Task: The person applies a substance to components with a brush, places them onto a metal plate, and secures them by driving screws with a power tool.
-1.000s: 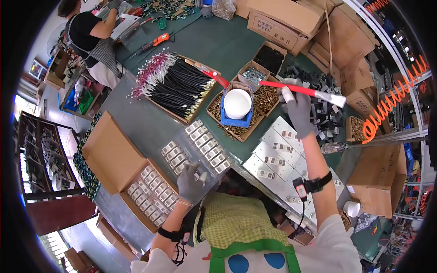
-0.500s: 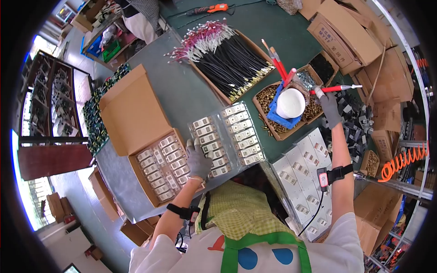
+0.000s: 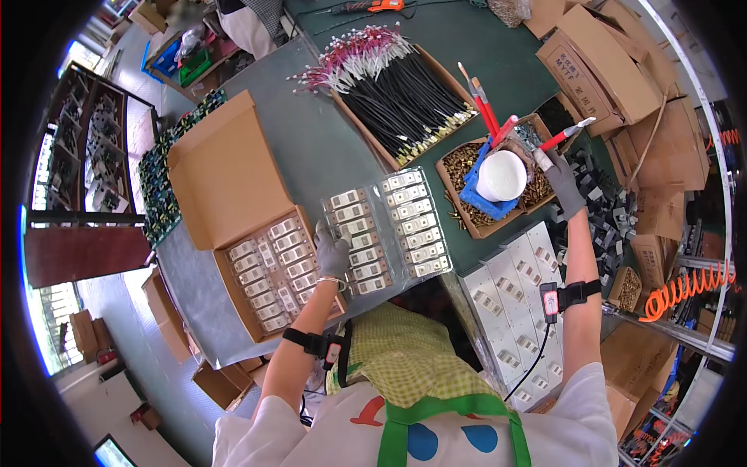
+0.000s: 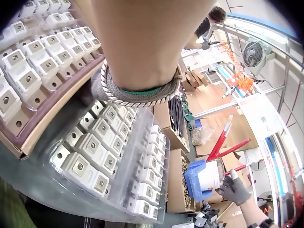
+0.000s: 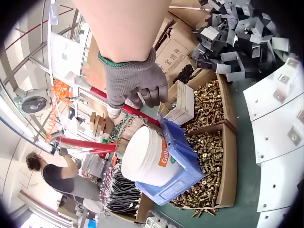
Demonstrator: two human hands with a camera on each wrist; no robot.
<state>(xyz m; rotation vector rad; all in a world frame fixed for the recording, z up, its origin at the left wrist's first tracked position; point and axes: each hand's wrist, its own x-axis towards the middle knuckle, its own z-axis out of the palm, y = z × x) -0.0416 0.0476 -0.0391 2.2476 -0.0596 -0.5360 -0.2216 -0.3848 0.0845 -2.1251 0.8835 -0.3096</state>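
Note:
The right hand [image 3: 566,191] pinches a red-handled brush [image 3: 554,141] beside the white cup [image 3: 501,176] and its blue holder [image 3: 483,204]. In the right wrist view gloved fingers curl at the red handle [image 5: 134,112], whose lower end passes behind the cup. Two more red brushes [image 3: 486,110] stand there, bristles up. Between the open carton [image 3: 226,268] and the clear tray of white parts [image 3: 364,240] lies the left hand [image 3: 333,255], fingers extended at the tray's left edge. The left wrist view mostly hides that hand behind the wrist.
A box of black cables [image 3: 405,101] lies behind the trays. Brass screws [image 3: 461,164] fill boxes around the cup. White plates [image 3: 506,296] with parts are at the right front, dark brackets [image 3: 595,198] beyond. Cartons [image 3: 595,74] stand at the back right.
The head view has swung over the table since the first frame. The red brush has tilted toward upright beside the cup. The left hand has shifted left, from over the tray's parts to its edge.

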